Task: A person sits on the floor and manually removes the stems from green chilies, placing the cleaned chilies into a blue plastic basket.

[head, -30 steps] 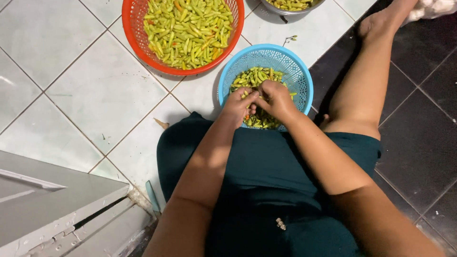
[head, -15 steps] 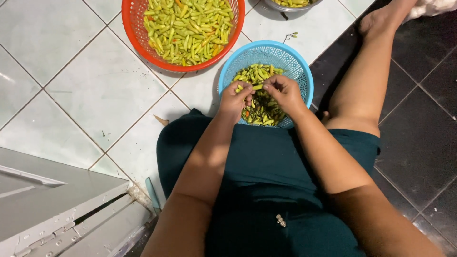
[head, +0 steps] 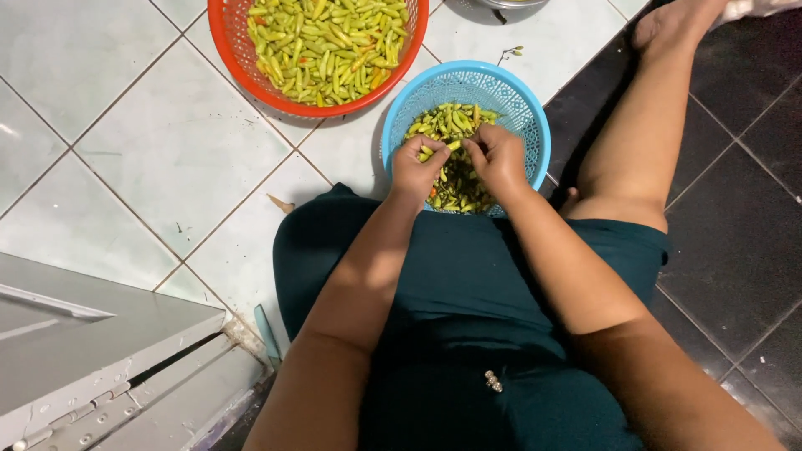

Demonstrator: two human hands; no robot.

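Observation:
I sit on a tiled floor with a round blue basket [head: 510,96] of small green chillies in front of my lap. Both hands hover over that basket. My left hand [head: 416,169] and my right hand [head: 495,157] pinch the two ends of one green chilli [head: 452,145] between their fingertips. Further away stands a larger orange basket [head: 231,50] heaped with many green chillies and a few reddish ones.
A grey metal door sill with hinges [head: 100,351] lies at the lower left. My bare right leg [head: 643,142] stretches out over dark tiles on the right. A metal bowl rim [head: 508,3] shows at the top edge. A small chilli stem [head: 511,53] lies on the white tile.
My hands lifted out of the chilli pile and drew slightly apart, now holding a single chilli between them above the blue basket.

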